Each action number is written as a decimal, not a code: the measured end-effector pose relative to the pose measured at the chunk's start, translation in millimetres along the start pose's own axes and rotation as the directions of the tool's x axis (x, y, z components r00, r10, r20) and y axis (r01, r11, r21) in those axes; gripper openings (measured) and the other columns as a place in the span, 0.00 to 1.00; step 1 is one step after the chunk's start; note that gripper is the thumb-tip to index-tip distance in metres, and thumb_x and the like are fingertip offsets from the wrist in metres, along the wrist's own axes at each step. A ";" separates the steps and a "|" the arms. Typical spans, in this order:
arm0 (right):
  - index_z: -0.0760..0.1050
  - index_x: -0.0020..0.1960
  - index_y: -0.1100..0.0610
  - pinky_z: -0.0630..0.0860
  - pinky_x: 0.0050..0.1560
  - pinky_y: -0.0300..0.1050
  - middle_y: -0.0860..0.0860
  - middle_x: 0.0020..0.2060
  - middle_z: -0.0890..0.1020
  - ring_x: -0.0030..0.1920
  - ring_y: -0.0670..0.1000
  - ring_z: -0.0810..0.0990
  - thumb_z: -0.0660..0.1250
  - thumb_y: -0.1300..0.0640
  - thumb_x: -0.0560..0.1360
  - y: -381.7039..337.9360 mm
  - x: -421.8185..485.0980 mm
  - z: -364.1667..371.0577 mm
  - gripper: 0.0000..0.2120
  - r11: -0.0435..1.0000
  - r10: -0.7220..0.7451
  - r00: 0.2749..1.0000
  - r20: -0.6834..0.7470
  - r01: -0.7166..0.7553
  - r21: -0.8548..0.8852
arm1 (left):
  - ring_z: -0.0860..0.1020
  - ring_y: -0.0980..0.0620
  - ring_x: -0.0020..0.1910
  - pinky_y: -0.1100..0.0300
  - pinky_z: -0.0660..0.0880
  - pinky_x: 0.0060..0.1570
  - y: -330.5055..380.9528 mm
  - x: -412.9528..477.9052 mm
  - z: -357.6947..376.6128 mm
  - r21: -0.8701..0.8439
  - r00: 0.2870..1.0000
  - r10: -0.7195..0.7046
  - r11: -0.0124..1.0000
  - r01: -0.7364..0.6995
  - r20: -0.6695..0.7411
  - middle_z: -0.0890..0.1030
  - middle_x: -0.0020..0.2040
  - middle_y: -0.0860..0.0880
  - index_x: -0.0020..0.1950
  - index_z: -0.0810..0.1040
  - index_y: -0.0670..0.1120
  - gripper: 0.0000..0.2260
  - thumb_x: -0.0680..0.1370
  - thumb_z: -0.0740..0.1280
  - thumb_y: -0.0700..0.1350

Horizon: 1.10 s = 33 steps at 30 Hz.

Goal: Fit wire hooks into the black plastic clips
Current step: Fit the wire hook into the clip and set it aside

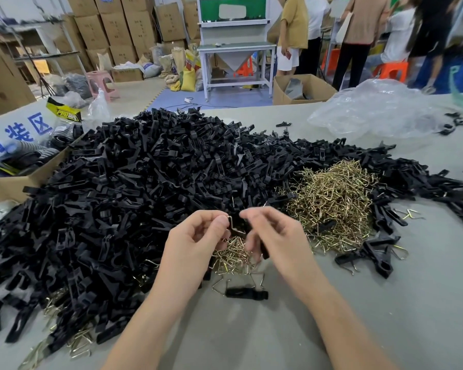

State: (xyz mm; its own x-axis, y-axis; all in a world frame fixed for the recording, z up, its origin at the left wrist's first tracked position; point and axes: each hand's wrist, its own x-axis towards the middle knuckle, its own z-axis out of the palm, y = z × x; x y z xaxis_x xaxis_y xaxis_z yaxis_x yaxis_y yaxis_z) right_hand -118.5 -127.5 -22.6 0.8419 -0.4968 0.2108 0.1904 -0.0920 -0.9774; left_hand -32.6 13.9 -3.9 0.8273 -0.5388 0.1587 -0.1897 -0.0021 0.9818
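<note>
Wire hook (230, 218), clip (237, 228) pinched by left fingers (221, 222), right fingers (251, 215); clip heap (145, 169) behind.

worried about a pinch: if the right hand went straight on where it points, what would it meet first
Probably the black clip between the hands, then the left hand; depth unclear.

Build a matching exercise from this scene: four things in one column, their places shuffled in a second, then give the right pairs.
Things
1 wire hook heap
2 clear plastic bag
3 cardboard box with packets
4 pink stool

Places
A on the floor beyond the table
B at the table's left edge
C on the table's far right part
D right of centre, bordered by the black clips

Pairs: 1-D, 2-C, 3-B, 4-A
</note>
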 end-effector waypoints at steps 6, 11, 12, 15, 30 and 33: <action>0.82 0.54 0.52 0.77 0.28 0.38 0.47 0.30 0.79 0.28 0.45 0.77 0.68 0.50 0.79 -4.3 8.9 -2.1 0.09 0.561 0.463 0.873 -0.154 -0.154 0.813 | 0.77 0.56 0.31 0.66 0.74 0.31 2.2 -15.2 30.9 -0.179 0.978 -0.131 0.971 0.159 0.162 0.81 0.35 0.49 0.43 0.85 0.50 0.08 0.80 0.68 0.44; 0.79 0.55 0.53 0.78 0.27 0.35 0.44 0.30 0.79 0.27 0.42 0.79 0.67 0.49 0.80 -0.9 11.4 -0.6 0.09 0.396 0.481 0.864 -0.148 -0.064 0.916 | 0.80 0.51 0.30 0.62 0.76 0.28 0.3 -26.9 58.9 -0.346 0.898 -0.297 0.846 0.405 0.323 0.84 0.38 0.41 0.39 0.81 0.45 0.08 0.78 0.68 0.41; 0.79 0.55 0.53 0.78 0.28 0.35 0.45 0.31 0.80 0.27 0.42 0.79 0.67 0.48 0.79 -0.8 11.5 0.6 0.10 0.375 0.480 0.866 -0.137 -0.062 0.925 | 0.78 0.52 0.29 0.63 0.74 0.27 0.5 -27.6 60.2 -0.362 0.894 -0.311 0.832 0.421 0.324 0.84 0.37 0.41 0.38 0.82 0.46 0.08 0.76 0.69 0.42; 0.79 0.56 0.53 0.79 0.30 0.36 0.47 0.33 0.81 0.30 0.43 0.81 0.68 0.46 0.78 -0.3 11.2 4.0 0.12 0.339 0.473 0.873 -0.116 -0.059 0.939 | 0.74 0.55 0.26 0.64 0.70 0.24 0.2 -25.2 58.6 -0.409 0.885 -0.358 0.790 0.457 0.297 0.82 0.37 0.43 0.36 0.83 0.47 0.13 0.79 0.68 0.39; 0.76 0.52 0.58 0.81 0.32 0.38 0.49 0.28 0.79 0.37 0.49 0.87 0.64 0.52 0.82 -0.1 11.8 15.8 0.09 0.337 0.584 0.780 -0.225 0.020 0.941 | 0.70 0.57 0.23 0.66 0.66 0.21 4.0 -26.9 57.4 -0.383 0.866 -0.433 0.777 0.499 0.251 0.78 0.31 0.46 0.30 0.82 0.46 0.17 0.79 0.67 0.40; 0.76 0.51 0.59 0.81 0.31 0.38 0.51 0.30 0.80 0.36 0.50 0.87 0.64 0.53 0.82 0.3 11.5 16.1 0.09 0.336 0.593 0.766 -0.247 0.043 0.941 | 0.67 0.57 0.21 0.66 0.65 0.19 3.9 -27.2 55.5 -0.366 0.842 -0.471 0.759 0.539 0.264 0.75 0.27 0.48 0.31 0.81 0.45 0.15 0.78 0.69 0.42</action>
State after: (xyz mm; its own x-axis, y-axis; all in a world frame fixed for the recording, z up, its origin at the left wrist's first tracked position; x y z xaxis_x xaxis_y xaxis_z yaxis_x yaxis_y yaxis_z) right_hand -100.6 -119.3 -20.2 0.6335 -0.6482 -0.4225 0.5755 0.7597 -0.3028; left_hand -85.2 -18.3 -10.1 0.6461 -0.6752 -0.3559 0.4954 0.0162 0.8685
